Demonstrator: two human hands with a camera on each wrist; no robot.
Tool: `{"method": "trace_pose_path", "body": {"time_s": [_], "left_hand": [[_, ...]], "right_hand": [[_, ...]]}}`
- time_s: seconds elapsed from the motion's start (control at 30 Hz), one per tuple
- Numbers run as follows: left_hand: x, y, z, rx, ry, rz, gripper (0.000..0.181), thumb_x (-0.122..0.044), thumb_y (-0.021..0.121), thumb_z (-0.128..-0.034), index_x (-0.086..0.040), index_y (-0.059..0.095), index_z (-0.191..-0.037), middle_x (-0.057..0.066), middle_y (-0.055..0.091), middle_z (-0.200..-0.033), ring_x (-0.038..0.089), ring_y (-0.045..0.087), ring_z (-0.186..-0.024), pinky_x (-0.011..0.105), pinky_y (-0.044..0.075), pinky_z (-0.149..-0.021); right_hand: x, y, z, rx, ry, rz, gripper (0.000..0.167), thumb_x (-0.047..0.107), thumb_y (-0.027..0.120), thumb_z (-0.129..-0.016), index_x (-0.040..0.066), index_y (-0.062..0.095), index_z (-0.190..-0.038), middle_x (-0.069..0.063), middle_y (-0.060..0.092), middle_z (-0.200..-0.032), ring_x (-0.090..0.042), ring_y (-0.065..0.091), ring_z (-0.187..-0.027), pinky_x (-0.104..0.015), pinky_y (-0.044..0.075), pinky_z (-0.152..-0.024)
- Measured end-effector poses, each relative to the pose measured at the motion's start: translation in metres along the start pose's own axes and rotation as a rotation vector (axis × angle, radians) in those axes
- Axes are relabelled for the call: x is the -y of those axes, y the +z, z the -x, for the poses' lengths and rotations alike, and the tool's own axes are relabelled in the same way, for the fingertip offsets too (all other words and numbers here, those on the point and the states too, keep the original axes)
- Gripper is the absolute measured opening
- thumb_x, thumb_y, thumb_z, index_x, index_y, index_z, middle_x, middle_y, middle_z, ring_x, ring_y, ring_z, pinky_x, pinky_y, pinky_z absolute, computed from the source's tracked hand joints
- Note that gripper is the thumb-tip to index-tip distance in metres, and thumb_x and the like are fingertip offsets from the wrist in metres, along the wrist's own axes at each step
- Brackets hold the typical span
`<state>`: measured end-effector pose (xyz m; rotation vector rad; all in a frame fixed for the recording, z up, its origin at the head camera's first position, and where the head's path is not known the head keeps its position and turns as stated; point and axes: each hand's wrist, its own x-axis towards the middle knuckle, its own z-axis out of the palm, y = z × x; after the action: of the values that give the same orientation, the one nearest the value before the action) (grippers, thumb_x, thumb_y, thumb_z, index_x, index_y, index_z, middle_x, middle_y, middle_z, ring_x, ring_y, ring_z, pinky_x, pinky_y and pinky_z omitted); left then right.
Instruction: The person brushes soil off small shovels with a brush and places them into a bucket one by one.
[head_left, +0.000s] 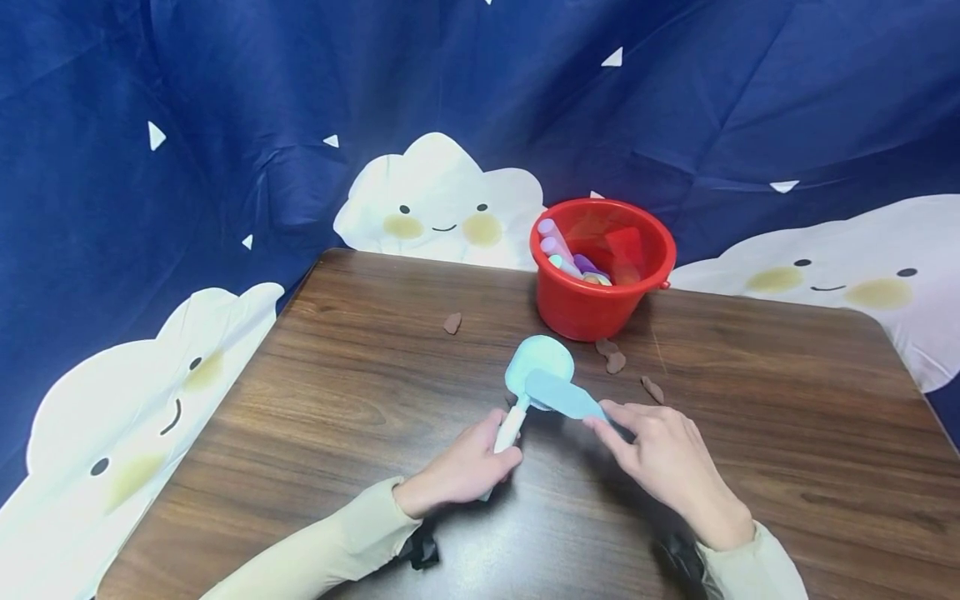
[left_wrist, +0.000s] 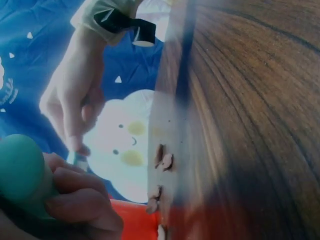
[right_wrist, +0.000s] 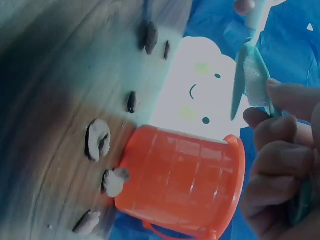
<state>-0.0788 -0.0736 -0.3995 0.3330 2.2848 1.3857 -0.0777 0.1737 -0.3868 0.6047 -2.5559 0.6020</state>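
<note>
My left hand [head_left: 468, 462] grips the white handle of a light-blue toy scoop [head_left: 536, 354], whose rounded head points away from me. Its green rounded handle end [left_wrist: 20, 167] shows in the left wrist view. In my right hand [head_left: 667, 454], thumb and fingers pinch a flat light-blue toy spatula [head_left: 564, 397]. That blade lies across the scoop's head in the head view. The right wrist view shows the two heads close together, with a pale ribbed surface between them; whether they touch I cannot tell. Both tools are held above the table.
A red bucket [head_left: 585, 310] holding purple-handled toys stands at the back of the brown wooden table [head_left: 360, 358]. Several small brown lumps lie around it, one lump [head_left: 452, 323] to its left, another lump [head_left: 652, 389] near my right hand. A blue cloud-print cloth [head_left: 247, 92] hangs behind.
</note>
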Motion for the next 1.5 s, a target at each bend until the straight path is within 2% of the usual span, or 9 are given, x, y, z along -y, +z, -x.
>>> {"method": "trace_pose_path", "body": {"time_s": [0.27,0.43,0.67,0.8,0.97,1.2,1.3,1.4,1.5], "left_hand": [[-0.006,0.0,0.003,0.03,0.011,0.001,0.009,-0.014,0.052,-0.0853,-0.009,0.049,-0.093,-0.005,0.053,-0.058,0.008,0.046,-0.046,0.02,0.038,-0.042],[-0.004,0.003,0.003,0.034,0.021,-0.033,0.009,-0.015,0.053,-0.085,-0.01,0.049,-0.093,-0.006,0.053,-0.058,0.007,0.047,-0.047,0.02,0.039,-0.043],[-0.003,0.002,0.0,0.002,0.024,-0.02,0.02,-0.014,0.052,-0.0852,-0.002,0.05,-0.102,-0.004,0.053,-0.061,0.008,0.05,-0.051,0.021,0.043,-0.048],[-0.005,0.0,0.0,0.001,0.013,-0.017,0.021,-0.014,0.052,-0.0848,-0.002,0.05,-0.102,-0.003,0.054,-0.062,0.009,0.05,-0.051,0.022,0.043,-0.046],[-0.003,0.0,0.001,0.013,0.017,-0.014,0.014,-0.014,0.053,-0.0848,-0.006,0.051,-0.096,-0.005,0.053,-0.06,0.008,0.048,-0.048,0.021,0.04,-0.043],[-0.005,0.003,0.003,0.042,0.04,-0.009,0.007,-0.013,0.052,-0.0846,-0.011,0.049,-0.09,-0.005,0.053,-0.057,0.007,0.048,-0.047,0.02,0.04,-0.043],[-0.005,0.004,0.003,0.065,0.045,0.003,0.008,-0.013,0.053,-0.0839,-0.011,0.05,-0.09,-0.005,0.053,-0.057,0.007,0.048,-0.047,0.02,0.04,-0.043],[-0.004,0.006,0.002,0.079,0.054,0.015,0.01,-0.012,0.054,-0.0837,-0.008,0.051,-0.092,-0.005,0.054,-0.057,0.007,0.049,-0.048,0.02,0.041,-0.044],[-0.004,0.008,0.002,0.08,0.055,0.011,0.014,-0.012,0.054,-0.0837,-0.004,0.052,-0.095,-0.005,0.054,-0.057,0.007,0.051,-0.048,0.02,0.042,-0.046]], "right_hand": [[-0.018,-0.004,-0.007,-0.081,0.057,0.08,0.035,0.024,0.079,-0.074,0.003,0.075,-0.102,-0.016,0.074,-0.09,-0.035,0.071,-0.073,-0.041,0.049,-0.043],[-0.019,-0.005,-0.01,-0.101,0.079,0.107,0.032,0.024,0.077,-0.076,0.006,0.074,-0.103,-0.011,0.073,-0.077,-0.023,0.057,-0.05,-0.028,0.034,-0.037],[-0.006,-0.005,-0.004,-0.084,-0.021,-0.005,0.031,0.029,0.077,-0.078,0.007,0.076,-0.1,-0.007,0.076,-0.087,-0.025,0.072,-0.072,-0.04,0.056,-0.055],[-0.001,-0.007,0.0,-0.049,-0.071,0.0,0.026,0.033,0.074,-0.081,0.012,0.076,-0.096,0.001,0.075,-0.082,-0.02,0.07,-0.065,-0.034,0.05,-0.048],[-0.006,-0.009,0.002,-0.023,-0.057,0.019,0.026,0.034,0.074,-0.081,0.013,0.077,-0.095,0.001,0.074,-0.08,-0.019,0.068,-0.06,-0.031,0.047,-0.044],[-0.02,-0.009,-0.003,-0.042,0.009,0.064,0.034,0.032,0.077,-0.078,0.008,0.076,-0.102,-0.011,0.075,-0.089,-0.03,0.072,-0.071,-0.035,0.048,-0.043],[-0.024,-0.01,-0.006,-0.062,0.059,0.11,0.036,0.026,0.078,-0.076,0.005,0.074,-0.105,-0.013,0.074,-0.084,-0.026,0.064,-0.055,-0.029,0.04,-0.038],[-0.022,-0.01,-0.008,-0.079,0.093,0.152,0.033,0.024,0.077,-0.077,0.006,0.073,-0.104,-0.009,0.068,-0.068,-0.017,0.043,-0.045,-0.023,0.025,-0.037],[-0.014,-0.009,-0.01,-0.072,0.13,0.118,0.03,0.024,0.076,-0.078,0.008,0.073,-0.103,-0.007,0.067,-0.067,-0.02,0.05,-0.048,-0.031,0.035,-0.038]]}}
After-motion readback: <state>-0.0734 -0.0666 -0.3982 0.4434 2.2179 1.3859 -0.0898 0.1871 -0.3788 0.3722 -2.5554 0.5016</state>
